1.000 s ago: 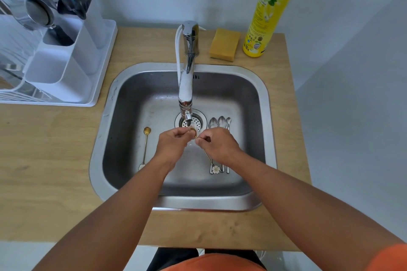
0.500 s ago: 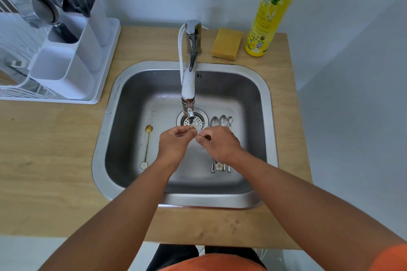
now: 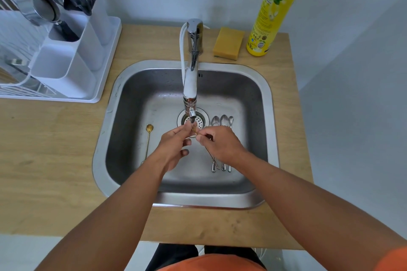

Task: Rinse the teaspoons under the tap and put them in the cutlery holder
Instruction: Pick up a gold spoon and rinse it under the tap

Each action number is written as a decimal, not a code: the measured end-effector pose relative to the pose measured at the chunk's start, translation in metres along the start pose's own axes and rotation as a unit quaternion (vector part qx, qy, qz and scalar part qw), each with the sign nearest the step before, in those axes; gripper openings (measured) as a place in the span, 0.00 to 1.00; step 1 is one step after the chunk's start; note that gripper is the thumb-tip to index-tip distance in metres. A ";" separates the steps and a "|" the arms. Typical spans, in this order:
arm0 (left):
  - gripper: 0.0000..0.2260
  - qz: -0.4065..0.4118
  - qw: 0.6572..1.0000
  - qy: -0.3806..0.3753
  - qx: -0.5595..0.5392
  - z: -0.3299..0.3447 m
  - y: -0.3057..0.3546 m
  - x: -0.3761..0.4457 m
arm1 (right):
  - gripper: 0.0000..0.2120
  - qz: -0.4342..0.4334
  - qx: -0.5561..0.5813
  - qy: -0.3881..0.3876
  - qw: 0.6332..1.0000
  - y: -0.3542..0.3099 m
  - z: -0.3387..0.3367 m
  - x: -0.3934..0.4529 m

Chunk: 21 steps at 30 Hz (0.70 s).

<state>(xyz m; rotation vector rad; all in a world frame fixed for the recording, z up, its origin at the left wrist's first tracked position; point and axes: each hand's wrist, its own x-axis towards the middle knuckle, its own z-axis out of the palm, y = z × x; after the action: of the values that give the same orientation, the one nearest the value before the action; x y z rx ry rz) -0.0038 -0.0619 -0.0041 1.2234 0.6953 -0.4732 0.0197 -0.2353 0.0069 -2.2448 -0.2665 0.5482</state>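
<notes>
spoon bowl (image 3: 194,128) now beyond fingertips (image 3: 199,138)

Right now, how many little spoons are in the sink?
5: a gold spoon lying at the left, three silver spoons side by side at the right, and one spoon held under the tap. The hands may hide more.

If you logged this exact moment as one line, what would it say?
step: rinsing | both hands pinch teaspoon under tap | gold spoon, three silver spoons in sink
</notes>
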 end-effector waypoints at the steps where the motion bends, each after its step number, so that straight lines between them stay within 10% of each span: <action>1: 0.17 -0.005 1.000 0.010 0.003 0.001 0.002 0.000 | 0.14 0.000 -0.002 0.004 1.000 0.000 0.001 0.000; 21: 0.15 -0.024 0.997 0.061 -0.035 0.009 0.007 0.008 | 0.09 0.015 -0.007 0.028 0.999 -0.003 0.007 -0.002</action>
<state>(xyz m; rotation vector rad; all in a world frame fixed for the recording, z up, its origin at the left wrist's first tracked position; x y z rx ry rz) 0.0088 -0.0684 -0.0038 1.1790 0.8406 -0.4138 0.0143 -0.2291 0.0058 -2.2764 -0.2089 0.5000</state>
